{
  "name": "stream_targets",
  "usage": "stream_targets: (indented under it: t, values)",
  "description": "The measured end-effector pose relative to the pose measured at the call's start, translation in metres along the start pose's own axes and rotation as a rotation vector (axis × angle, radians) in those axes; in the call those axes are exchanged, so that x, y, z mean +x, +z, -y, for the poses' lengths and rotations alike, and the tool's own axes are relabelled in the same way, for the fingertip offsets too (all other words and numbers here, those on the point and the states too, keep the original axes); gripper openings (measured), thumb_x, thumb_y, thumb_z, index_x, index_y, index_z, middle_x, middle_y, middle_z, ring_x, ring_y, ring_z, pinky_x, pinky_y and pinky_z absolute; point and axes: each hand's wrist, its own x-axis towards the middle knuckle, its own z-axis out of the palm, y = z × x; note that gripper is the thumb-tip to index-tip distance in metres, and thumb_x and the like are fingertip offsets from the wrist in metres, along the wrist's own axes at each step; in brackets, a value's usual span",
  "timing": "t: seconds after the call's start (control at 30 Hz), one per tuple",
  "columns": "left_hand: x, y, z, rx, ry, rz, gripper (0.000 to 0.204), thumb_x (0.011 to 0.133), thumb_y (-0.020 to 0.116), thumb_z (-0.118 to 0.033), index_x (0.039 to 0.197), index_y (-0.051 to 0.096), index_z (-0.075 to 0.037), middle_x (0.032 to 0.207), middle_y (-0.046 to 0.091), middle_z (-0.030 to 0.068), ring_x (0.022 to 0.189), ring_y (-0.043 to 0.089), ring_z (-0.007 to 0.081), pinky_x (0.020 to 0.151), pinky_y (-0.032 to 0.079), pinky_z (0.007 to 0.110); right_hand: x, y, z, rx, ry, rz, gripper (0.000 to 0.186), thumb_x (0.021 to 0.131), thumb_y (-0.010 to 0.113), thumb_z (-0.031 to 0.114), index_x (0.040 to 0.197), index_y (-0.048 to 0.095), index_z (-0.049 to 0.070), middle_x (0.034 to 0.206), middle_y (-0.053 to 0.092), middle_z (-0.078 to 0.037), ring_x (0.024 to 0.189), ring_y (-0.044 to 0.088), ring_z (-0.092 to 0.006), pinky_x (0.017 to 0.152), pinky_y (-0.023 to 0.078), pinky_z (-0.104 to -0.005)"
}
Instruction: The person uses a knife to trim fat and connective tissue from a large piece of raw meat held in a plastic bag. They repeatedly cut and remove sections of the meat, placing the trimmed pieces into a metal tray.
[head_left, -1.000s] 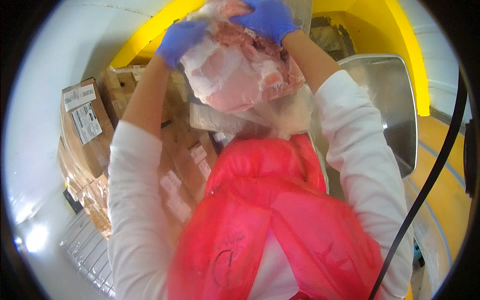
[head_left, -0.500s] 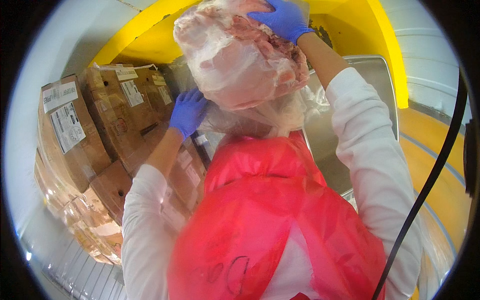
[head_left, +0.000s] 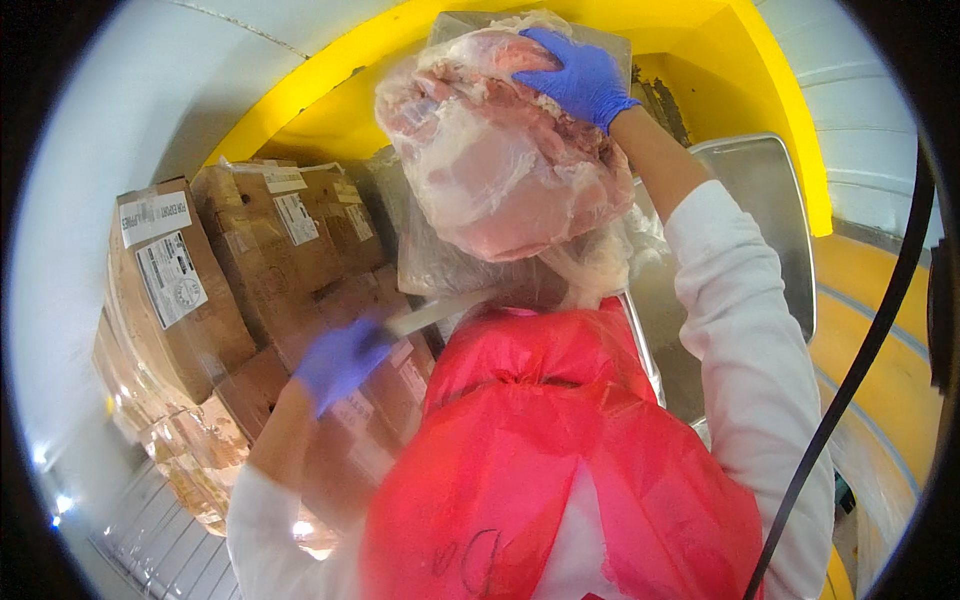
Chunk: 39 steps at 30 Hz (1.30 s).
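A large lump of raw pink meat (head_left: 490,170) with pale fat rests on clear plastic wrap (head_left: 590,270) in front of my body. My right hand (head_left: 585,80), in a blue glove, grips its upper right side, with the fingers spread over the top. My left hand (head_left: 345,365), also blue-gloved, is closed, lower left of the meat and apart from it. From it a long, pale, knife-like thing (head_left: 440,310) points right, under the meat's near edge. Motion blurs this hand and what it holds.
Brown cardboard boxes (head_left: 265,270) with white labels are stacked on the left. A metal tub (head_left: 750,230) stands at the right, beside my right forearm. A yellow bin wall (head_left: 330,100) curves behind the meat. A black cord (head_left: 850,400) hangs across the right side.
My left hand has drawn away from the meat's lower left side, down and toward me, and the long pale thing now shows. My right hand keeps its place on the meat. The view has shifted slightly.
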Motion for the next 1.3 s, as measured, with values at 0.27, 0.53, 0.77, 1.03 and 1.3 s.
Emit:
stream_targets:
  t: [0.27, 0.53, 0.77, 1.03, 1.3]
  values:
    - [-0.134, -0.096, -0.044, -0.584, -0.305, -0.423, 0.034, 0.105, 0.053, -0.024, 0.131, 0.058, -0.004, 0.079, 0.063, 0.0027, 0.061, 0.059, 0.0097, 0.052, 0.045, 0.025, 0.008, 0.007, -0.001, 0.006, -0.071, -0.012, 0.062, 0.084, 0.071, 0.053, 0.135, 0.059, 0.019, 0.127, 0.066, -0.013, 0.109, 0.066, -0.0358, 0.094, 0.053, -0.0432]
    - [-0.048, -0.100, -0.131, 0.371, -0.099, -0.548, 0.040, 0.097, 0.062, -0.020, 0.136, 0.057, -0.011, 0.110, 0.069, 0.0179, 0.100, 0.067, 0.0353, 0.087, 0.052, 0.041, 0.001, -0.004, 0.000, 0.138, -0.116, -0.059, 0.064, 0.081, 0.074, 0.047, 0.130, 0.061, 0.009, 0.119, 0.068, -0.018, 0.103, 0.067, -0.0364, 0.088, 0.054, -0.0427]
    - [-0.014, -0.120, -0.139, 0.590, -0.208, -0.586, 0.038, 0.101, 0.057, -0.034, 0.134, 0.058, -0.016, 0.107, 0.069, 0.0186, 0.097, 0.067, 0.0385, 0.081, 0.053, 0.046, 0.005, -0.024, 0.022, 0.118, -0.085, -0.032, 0.042, 0.080, 0.074, 0.042, 0.106, 0.063, 0.011, 0.105, 0.068, -0.017, 0.095, 0.066, -0.0401, 0.078, 0.054, -0.0461]
    - [0.007, -0.139, -0.188, 0.797, -0.267, -0.536, 0.040, 0.101, 0.055, -0.038, 0.133, 0.059, -0.015, 0.106, 0.070, 0.0186, 0.095, 0.068, 0.0386, 0.080, 0.054, 0.048, 0.004, -0.019, 0.015, 0.190, -0.129, -0.101, 0.043, 0.081, 0.071, 0.045, 0.106, 0.062, 0.011, 0.107, 0.067, -0.016, 0.095, 0.066, -0.0392, 0.079, 0.053, -0.0476]
    - [0.006, -0.147, -0.208, 0.905, -0.280, -0.513, 0.035, 0.102, 0.051, -0.038, 0.124, 0.060, -0.012, 0.094, 0.070, 0.0176, 0.084, 0.069, 0.0377, 0.071, 0.055, 0.049, 0.008, -0.028, 0.019, 0.159, -0.031, 0.087, 0.045, 0.080, 0.073, 0.042, 0.112, 0.062, 0.011, 0.111, 0.067, -0.016, 0.096, 0.067, -0.0386, 0.080, 0.054, -0.0455]
